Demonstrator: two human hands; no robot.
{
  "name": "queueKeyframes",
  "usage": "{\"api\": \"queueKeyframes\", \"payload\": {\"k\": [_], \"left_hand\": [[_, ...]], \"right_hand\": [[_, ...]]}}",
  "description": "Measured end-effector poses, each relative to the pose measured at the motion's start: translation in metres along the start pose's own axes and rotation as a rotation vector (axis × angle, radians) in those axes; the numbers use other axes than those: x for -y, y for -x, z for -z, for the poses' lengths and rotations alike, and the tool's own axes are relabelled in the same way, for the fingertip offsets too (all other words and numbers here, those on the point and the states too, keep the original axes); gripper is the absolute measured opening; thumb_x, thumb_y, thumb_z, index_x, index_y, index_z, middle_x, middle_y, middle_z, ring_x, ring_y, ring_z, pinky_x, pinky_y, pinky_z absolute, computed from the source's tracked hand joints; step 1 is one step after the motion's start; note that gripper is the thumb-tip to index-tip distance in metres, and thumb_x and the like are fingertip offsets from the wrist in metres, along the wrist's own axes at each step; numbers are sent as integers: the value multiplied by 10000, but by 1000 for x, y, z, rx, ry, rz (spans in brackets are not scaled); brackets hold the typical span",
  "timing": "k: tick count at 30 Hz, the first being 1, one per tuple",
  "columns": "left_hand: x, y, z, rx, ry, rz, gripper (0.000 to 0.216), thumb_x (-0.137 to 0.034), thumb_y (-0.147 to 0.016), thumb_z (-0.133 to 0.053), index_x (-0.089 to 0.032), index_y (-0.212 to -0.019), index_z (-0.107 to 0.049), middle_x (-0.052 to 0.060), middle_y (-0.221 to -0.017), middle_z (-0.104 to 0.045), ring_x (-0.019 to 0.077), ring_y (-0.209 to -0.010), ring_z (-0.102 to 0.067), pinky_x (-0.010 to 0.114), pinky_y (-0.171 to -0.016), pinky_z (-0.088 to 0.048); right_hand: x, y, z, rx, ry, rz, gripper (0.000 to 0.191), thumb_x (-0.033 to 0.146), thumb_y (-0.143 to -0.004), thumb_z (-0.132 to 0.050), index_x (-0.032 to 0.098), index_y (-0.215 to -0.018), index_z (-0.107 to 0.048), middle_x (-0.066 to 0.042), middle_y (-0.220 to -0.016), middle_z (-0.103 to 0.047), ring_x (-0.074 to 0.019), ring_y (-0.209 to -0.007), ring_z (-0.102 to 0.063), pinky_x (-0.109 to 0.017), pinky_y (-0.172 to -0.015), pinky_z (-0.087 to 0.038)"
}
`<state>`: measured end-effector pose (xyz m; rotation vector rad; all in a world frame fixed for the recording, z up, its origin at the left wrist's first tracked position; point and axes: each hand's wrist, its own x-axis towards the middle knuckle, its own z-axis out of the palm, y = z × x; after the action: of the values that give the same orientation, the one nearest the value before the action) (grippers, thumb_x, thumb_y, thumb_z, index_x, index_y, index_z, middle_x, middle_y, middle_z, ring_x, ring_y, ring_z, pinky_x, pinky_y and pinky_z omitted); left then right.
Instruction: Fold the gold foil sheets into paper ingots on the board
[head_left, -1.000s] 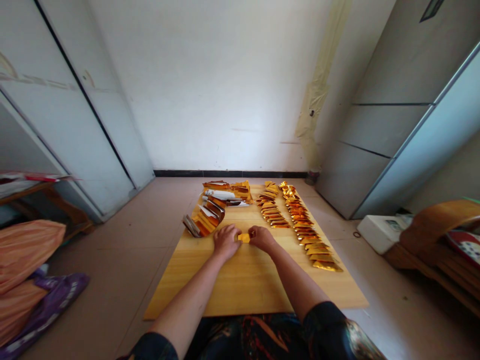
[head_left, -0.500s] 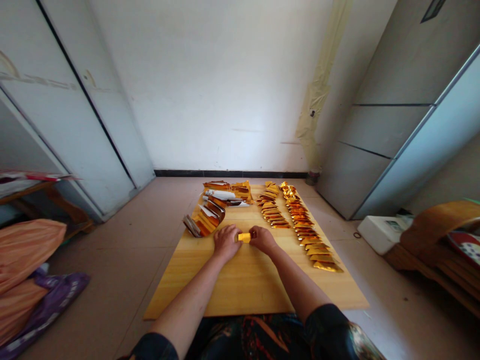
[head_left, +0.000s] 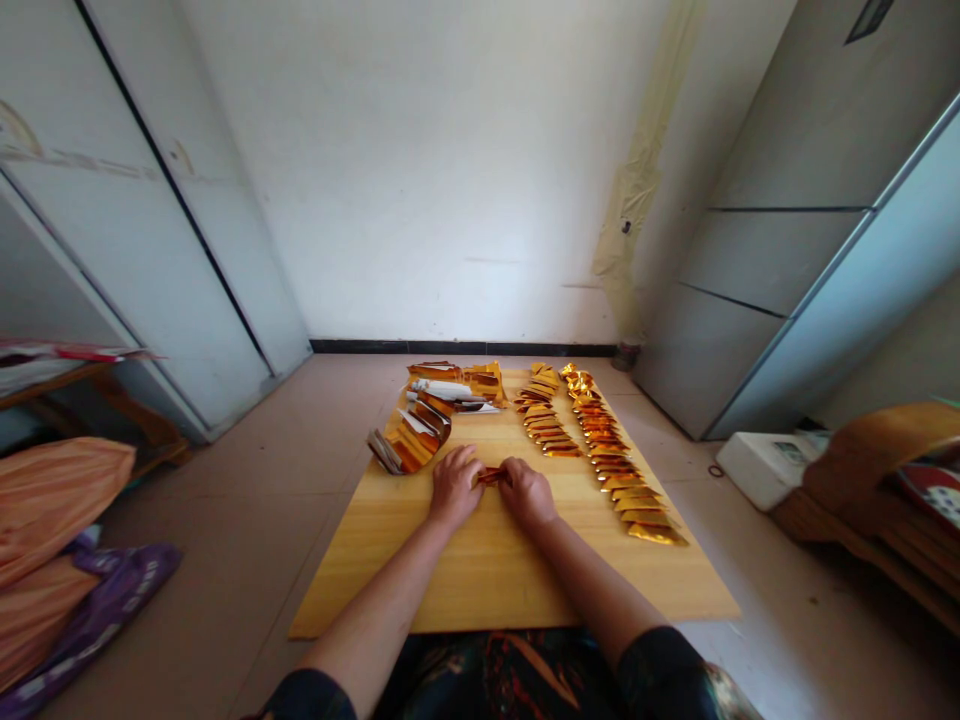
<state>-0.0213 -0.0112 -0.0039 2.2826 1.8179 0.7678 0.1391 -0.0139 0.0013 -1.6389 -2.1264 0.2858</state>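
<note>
On the wooden board (head_left: 495, 590) | both hands (head_left: 454, 488) (head_left: 529, 492) pinching foil strip (head_left: 491, 477) | sheet pile (head_left: 420, 437) left | foil rows (head_left: 609, 447) (head_left: 550, 437) right

A home: fridge (head_left: 757, 255), tall cabinet (head_left: 135, 250)

A pale wall (head_left: 450, 180) is rising at 12 o'clock, with a black baseboard (head_left: 465, 348) running along its foot. Yellowish tape (head_left: 637, 180) is clinging to it at 1 o'clock. A grey refrigerator (head_left: 772, 200) is standing at 2 o'clock, while a white box (head_left: 757, 468) is sitting at 4 o'clock beside curved wooden furniture (head_left: 862, 460). Pale cabinet doors (head_left: 202, 200) are filling 10 o'clock, and a wooden stand (head_left: 142, 415) is holding papers at 9 o'clock. At 8 o'clock an orange bundle (head_left: 60, 510) is slumping against a purple bag (head_left: 127, 600).
</note>
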Motion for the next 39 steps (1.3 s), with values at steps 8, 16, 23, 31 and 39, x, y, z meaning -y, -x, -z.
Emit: {"api": "queueKeyframes", "payload": {"k": [8, 16, 23, 31, 39], "left_hand": [[-2, 5, 4, 13, 23, -49, 188, -132, -726, -568, -271, -775, -685, 15, -1171, -584, 230, -1171, -425, 389, -990, -329], [-1, 10, 5, 58, 8, -98, 187, -136, -738, -553, -259, -782, -686, 37, -951, -623, 216, -1002, -481, 377, -879, -341], [0, 11, 6, 72, 3, -93, 173, -157, -743, -561, -259, -796, -690, 32, -938, -639, 210, -996, -496, 371, -876, -340], [2, 12, 7, 68, 13, -84, 157, -296, -792, -568, -258, -776, -719, 33, -897, -655, 204, -957, -528, 362, -850, -358], [-5, 4, 9, 106, -58, -5, 225, -322, -837, -518, -241, -769, -717, 41, -847, -657, 196, -907, -547, 326, -787, -373]], "right_hand": [[-2, 13, 14, -102, 172, 168, 175, 230, -892, -492, 233, -827, -655, -56, -930, -586, -173, -889, -475, -258, -723, -291], [-14, 28, 16, -68, 60, 145, 137, 180, -862, -520, 211, -835, -651, -37, -867, -629, -169, -871, -490, -263, -729, -285], [-20, 24, 18, -30, -13, 154, 152, 164, -835, -551, 234, -855, -684, -25, -927, -661, -163, -895, -527, -251, -769, -330], [-37, 14, 26, 75, -73, 188, 148, 229, -846, -574, 258, -865, -718, -29, -995, -671, -168, -940, -542, -263, -822, -360], [-37, 1, 28, 115, -75, 94, 174, 232, -843, -549, 211, -836, -721, -24, -862, -673, -138, -832, -578, -204, -745, -384]]}}
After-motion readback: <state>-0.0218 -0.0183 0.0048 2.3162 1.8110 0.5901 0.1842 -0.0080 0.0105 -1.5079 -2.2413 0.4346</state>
